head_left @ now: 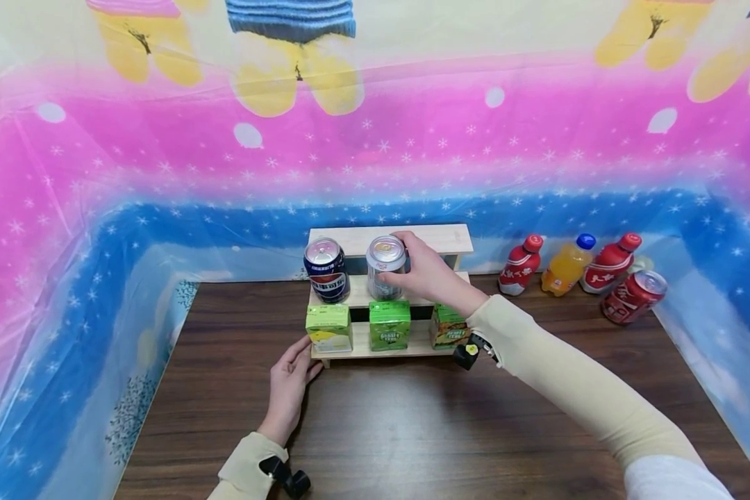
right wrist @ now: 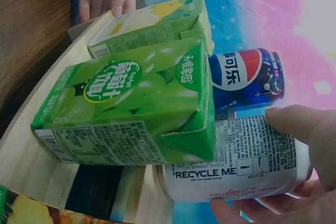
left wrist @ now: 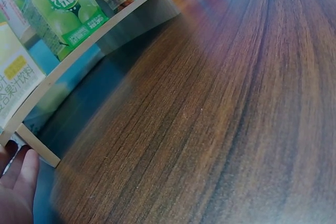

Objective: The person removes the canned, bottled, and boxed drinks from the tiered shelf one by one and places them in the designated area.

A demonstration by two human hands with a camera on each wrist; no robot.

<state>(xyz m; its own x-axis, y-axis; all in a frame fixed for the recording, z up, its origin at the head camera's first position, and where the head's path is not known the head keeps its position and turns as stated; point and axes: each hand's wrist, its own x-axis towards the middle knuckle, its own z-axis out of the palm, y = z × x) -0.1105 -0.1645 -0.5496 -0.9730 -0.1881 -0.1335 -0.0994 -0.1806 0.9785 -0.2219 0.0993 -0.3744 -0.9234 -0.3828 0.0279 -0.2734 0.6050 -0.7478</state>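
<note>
A silver-white Coca-Cola can stands upright on the middle step of a light wooden tiered shelf. My right hand grips it round the side, thumb and fingers on opposite faces, as the right wrist view also shows. Left of it is a dark blue Pepsi can. Along the front step stand a yellow-green juice carton, a green grape juice carton and another green carton, partly behind my right wrist. My left hand touches the shelf's front left corner with relaxed fingers, near a shelf leg.
On the right of the dark wooden table are a red-wrapped bottle, an orange drink bottle, another red-wrapped bottle and a tilted red can. A printed cloth hangs behind and round the sides.
</note>
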